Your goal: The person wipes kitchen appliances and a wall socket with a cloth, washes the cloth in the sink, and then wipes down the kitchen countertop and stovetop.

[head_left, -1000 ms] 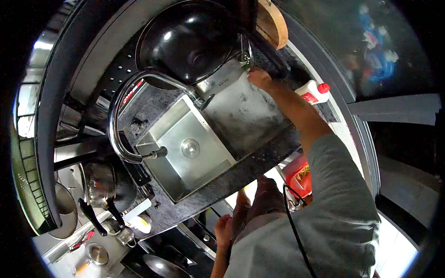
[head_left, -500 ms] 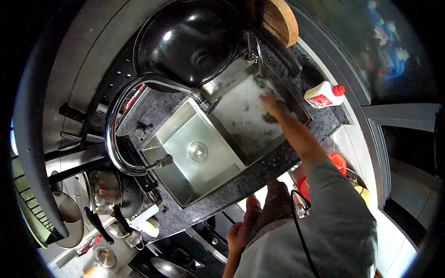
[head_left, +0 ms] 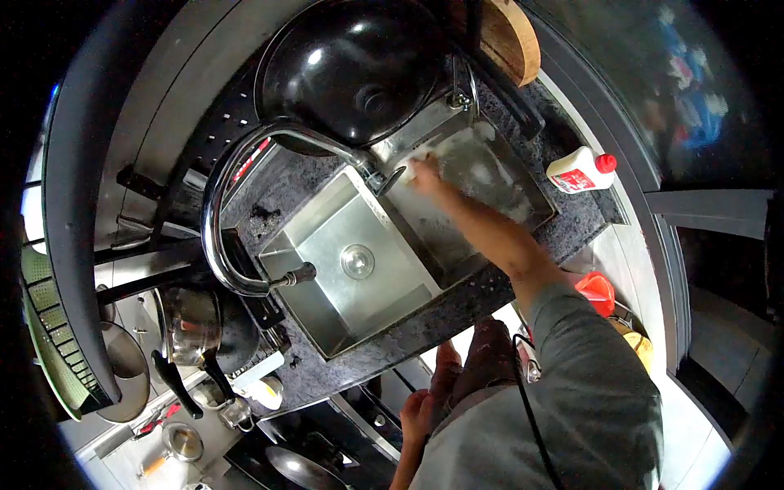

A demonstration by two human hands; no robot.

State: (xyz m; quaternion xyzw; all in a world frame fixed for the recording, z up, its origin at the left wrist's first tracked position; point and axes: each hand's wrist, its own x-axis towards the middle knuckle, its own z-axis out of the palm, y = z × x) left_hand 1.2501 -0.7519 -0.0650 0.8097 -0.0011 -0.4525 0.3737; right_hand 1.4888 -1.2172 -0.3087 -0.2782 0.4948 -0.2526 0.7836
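Observation:
My right hand (head_left: 422,173) reaches into the right basin (head_left: 461,253) of a double steel sink, close to its divider and the faucet spout (head_left: 390,180). Its fingers are closed on a small pale pad, mostly hidden under them and blurred. Grey, sudsy water and streaks of foam cover this basin. The left basin (head_left: 327,233) holds no water, and its round drain (head_left: 358,261) shows. Down beside my leg, away from the sink, is my left hand (head_left: 416,411). Its fingers look curled, with nothing visible in them.
A large black wok (head_left: 351,73) stands behind the sink. The white bottle with a red cap (head_left: 576,171) is on the right counter. A wooden board (head_left: 523,49) leans at the back. Pots (head_left: 192,327) and the curved faucet (head_left: 214,220) are on the left.
My right hand has moved left across the right basin, from its middle to near the divider and spout. The view has shifted slightly. My left hand stays by my leg.

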